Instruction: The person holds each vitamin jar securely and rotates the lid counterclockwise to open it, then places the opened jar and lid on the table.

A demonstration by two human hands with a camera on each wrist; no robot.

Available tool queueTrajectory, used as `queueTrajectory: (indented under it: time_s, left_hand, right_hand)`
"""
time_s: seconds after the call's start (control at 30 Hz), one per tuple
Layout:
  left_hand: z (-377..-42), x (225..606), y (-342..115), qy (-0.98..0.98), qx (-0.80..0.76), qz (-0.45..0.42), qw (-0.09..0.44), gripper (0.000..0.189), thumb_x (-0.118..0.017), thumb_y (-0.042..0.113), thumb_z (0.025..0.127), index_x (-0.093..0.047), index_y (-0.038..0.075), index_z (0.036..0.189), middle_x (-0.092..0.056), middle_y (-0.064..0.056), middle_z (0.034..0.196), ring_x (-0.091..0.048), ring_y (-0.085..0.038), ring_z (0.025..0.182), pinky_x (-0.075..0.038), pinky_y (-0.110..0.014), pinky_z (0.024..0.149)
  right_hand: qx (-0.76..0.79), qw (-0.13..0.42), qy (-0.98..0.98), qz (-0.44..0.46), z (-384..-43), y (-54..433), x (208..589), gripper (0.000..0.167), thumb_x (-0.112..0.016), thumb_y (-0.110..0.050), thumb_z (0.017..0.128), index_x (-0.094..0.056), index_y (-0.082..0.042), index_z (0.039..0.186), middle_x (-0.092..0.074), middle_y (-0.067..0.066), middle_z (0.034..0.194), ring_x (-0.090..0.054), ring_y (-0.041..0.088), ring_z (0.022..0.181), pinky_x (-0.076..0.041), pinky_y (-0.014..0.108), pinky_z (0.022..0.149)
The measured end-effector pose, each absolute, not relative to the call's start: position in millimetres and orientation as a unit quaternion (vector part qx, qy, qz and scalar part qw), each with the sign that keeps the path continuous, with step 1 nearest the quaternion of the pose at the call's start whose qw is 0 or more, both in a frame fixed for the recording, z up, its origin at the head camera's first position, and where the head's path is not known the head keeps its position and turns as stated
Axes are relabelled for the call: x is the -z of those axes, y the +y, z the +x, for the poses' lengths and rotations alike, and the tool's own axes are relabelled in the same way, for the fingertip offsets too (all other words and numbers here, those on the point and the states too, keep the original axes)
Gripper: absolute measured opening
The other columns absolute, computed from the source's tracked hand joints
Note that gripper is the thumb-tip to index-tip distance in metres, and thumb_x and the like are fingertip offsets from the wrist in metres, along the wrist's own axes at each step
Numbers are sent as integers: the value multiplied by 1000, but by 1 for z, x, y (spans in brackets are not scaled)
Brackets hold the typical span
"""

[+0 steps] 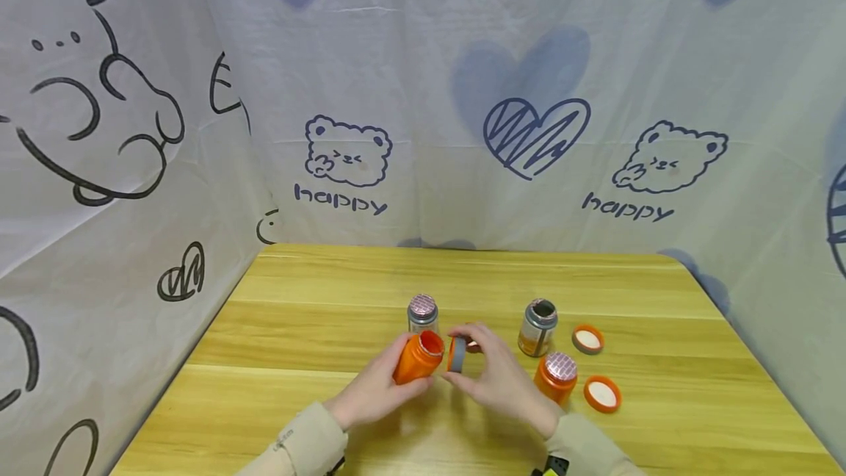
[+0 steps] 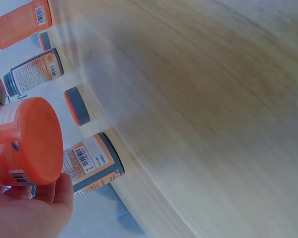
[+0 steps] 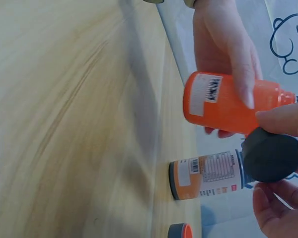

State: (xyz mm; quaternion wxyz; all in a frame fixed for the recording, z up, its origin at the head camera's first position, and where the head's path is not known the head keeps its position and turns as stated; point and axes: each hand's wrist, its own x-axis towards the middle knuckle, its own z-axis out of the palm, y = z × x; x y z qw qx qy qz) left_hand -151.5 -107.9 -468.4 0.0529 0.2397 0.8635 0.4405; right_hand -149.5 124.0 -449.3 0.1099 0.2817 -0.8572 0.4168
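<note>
In the head view my left hand (image 1: 373, 391) grips an orange bottle (image 1: 416, 364), tilted with its uncapped mouth toward the right. My right hand (image 1: 499, 380) pinches a grey screw cap (image 1: 458, 355) by its edge, its orange inner side facing that mouth with a small gap between them. The right wrist view shows the grey top of the cap (image 3: 272, 154) between thumb and fingers. Just behind the left hand stands a grey bottle (image 1: 423, 313) with a patterned foil seal. The left wrist view shows the held bottle's orange base (image 2: 42, 141).
Right of my right hand stand a grey bottle (image 1: 537, 330) with a dark opening in its top and an orange bottle (image 1: 555, 382) with a foil seal. Two caps (image 1: 587, 339) lie white side up beside them. A patterned cloth (image 1: 423, 94) hangs behind the wooden table (image 1: 297, 322).
</note>
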Motion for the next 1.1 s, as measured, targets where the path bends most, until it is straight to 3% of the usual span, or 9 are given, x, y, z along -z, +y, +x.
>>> queueTrajectory:
  time_s: [0.23,0.53,0.77,1.1]
  left_hand:
    - [-153,468,-106,852,-471,225,27,61,-75,40,88,-48,24,140,-59,1,129,-60,-15,109,-51,-34,94]
    - [-153,465,-105,848,-485,215,9,57,-79,38,84,-54,29,134,-56,5,127,-58,-14,116,-49,-36,99]
    - [-155,467,-103,848,-481,222,8,58,-82,33,82,-57,24,133,-58,5,125,-59,-15,116,-50,-34,98]
    - [-153,471,-102,840,-499,210,40,56,-82,21,82,-57,13,132,-59,-6,126,-60,-25,120,-53,-46,101]
  right_hand:
    - [-431,119,-861,242,-149,126,454,48,-88,-13,75,-61,-9,114,-70,4,106,-68,19,97,-58,30,85]
    - [-456,123,-849,236,-148,130,462,48,-87,-7,71,-59,-6,110,-67,7,109,-67,18,96,-59,29,81]
    - [-404,117,-881,216,-145,132,468,52,-84,-7,69,-56,-13,112,-65,2,105,-63,14,96,-56,30,87]
    - [-342,84,-919,177,-143,133,478,54,-87,-16,71,-57,-15,116,-70,8,111,-66,19,100,-54,38,88]
